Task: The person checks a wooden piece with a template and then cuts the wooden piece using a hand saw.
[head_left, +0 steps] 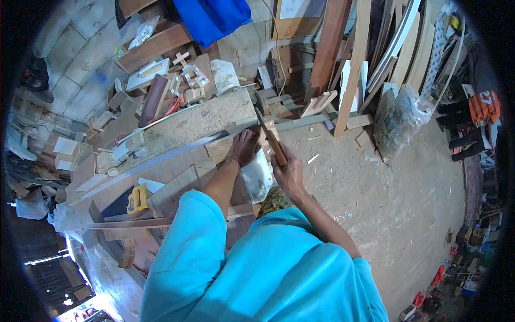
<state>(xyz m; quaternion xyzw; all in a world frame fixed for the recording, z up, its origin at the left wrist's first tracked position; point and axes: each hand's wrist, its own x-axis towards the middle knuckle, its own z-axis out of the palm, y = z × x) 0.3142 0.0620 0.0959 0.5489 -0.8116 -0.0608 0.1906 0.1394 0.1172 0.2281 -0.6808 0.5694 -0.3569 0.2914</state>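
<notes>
wooden-handled tool in the person's right hand, its dark end pointing up and away from the body, near the right end of a thick, worn surface. the right hand is wrapped around the brown handle at its lower part. the left hand is just to the left of the tool, beside a small pale wood piece; its fingers are bent, and i cannot tell whether they grip that piece or only rest against it. the tool crosses in front of the pale piece, so part of it is hidden, and whether the two touch is unclear.

below the hands is a whitish sheet, near the person's turquoise shirt. to the left, a handsaw with a yellow handle lies near some wooden boards. small wooden blocks and offcuts are heaped beyond the surface, with a red object among them and a blue cloth farther back. at the upper right, long planks stand leaning, and a filled clear plastic bag sits on the floor near them.
</notes>
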